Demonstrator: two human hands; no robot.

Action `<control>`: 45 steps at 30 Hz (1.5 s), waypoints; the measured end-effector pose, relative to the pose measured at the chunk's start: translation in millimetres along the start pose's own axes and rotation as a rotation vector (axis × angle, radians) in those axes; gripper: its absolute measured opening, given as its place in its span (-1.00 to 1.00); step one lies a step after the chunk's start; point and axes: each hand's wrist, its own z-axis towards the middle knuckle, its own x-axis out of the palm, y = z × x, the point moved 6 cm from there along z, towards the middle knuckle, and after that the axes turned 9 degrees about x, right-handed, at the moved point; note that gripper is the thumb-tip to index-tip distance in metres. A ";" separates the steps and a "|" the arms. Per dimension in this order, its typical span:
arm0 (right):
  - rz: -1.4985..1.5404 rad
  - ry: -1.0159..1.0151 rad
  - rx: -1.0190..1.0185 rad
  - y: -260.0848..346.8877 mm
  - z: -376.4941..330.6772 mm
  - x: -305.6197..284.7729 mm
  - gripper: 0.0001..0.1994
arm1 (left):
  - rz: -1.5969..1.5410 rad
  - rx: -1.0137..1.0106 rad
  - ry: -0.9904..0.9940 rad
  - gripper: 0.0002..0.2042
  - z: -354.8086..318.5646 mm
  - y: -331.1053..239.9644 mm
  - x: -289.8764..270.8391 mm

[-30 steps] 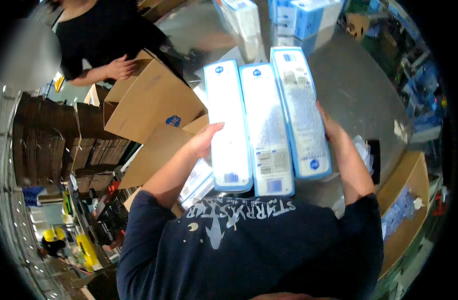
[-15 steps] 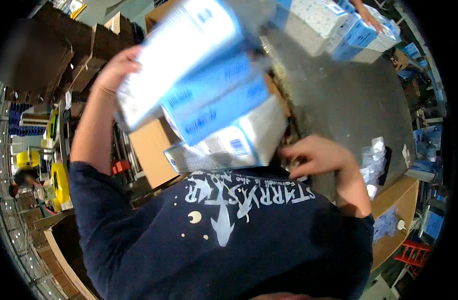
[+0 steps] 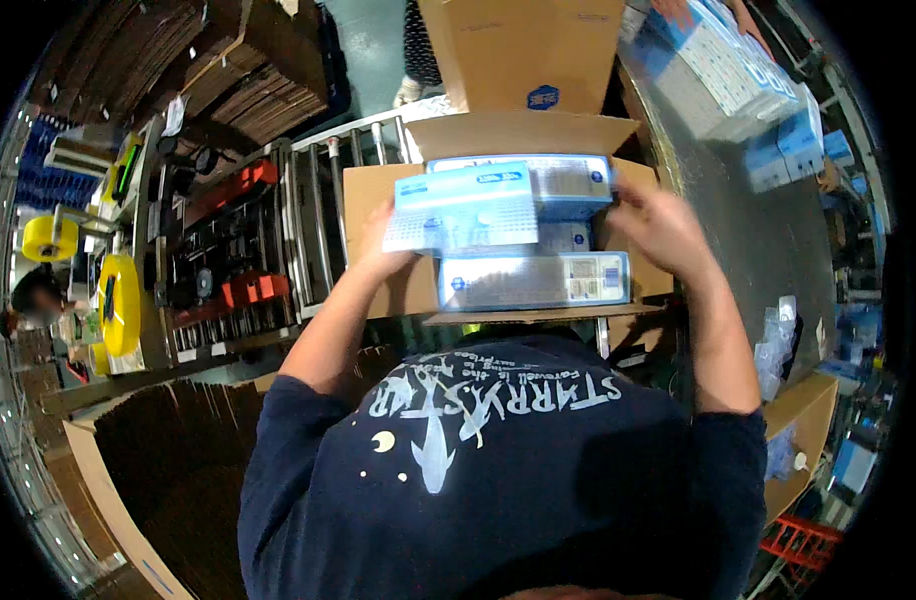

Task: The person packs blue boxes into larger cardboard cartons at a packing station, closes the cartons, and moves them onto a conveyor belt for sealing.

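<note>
In front of me an open cardboard carton (image 3: pixel 523 135) holds several blue-and-white packs, flaps folded outward. One pack (image 3: pixel 538 282) lies along its near side, another pack (image 3: pixel 578 180) along its far side. A further blue-and-white pack (image 3: pixel 463 210) sits higher and slightly askew across the carton's left part. My left hand (image 3: pixel 381 245) is closed on that pack's left end, its fingers partly hidden behind it. At the carton's right side, my right hand (image 3: pixel 663 230) is beside the far pack's end; its fingers are smeared by motion.
Another carton (image 3: pixel 528 60) stands just beyond, on a roller conveyor (image 3: pixel 318 190). Flattened cardboard stacks (image 3: pixel 228 70) are at the far left, yellow tape rolls (image 3: pixel 120 305) nearer. More blue-and-white packs (image 3: pixel 728 80) lie on a grey table (image 3: pixel 748 230) at right, with another person's hand (image 3: pixel 753 25).
The packs that were bunched before my chest now lie in the carton. My left hand has come down with the upper pack. My right hand has moved up to the carton's right side.
</note>
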 end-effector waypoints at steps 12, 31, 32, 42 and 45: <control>-0.121 -0.048 0.433 -94.8 29.1 -30.0 -0.25 | -0.023 -0.682 -0.203 -0.49 -81.8 31.9 -42.2; 0.600 -0.082 0.285 -235.3 109.8 49.9 -0.15 | -0.614 -0.257 0.844 -0.13 -52.7 -125.4 35.7; 0.460 -0.101 0.437 -251.3 111.5 45.6 -0.20 | -0.554 -0.322 0.865 -0.13 -51.4 -130.9 31.7; 0.014 0.564 -0.679 -87.8 58.4 45.2 -0.68 | -0.214 -0.422 1.027 -0.25 -7.2 -122.1 50.2; -0.556 0.808 -0.441 -46.2 97.3 41.0 -0.75 | 0.199 -0.518 0.696 -0.20 54.6 -104.7 14.1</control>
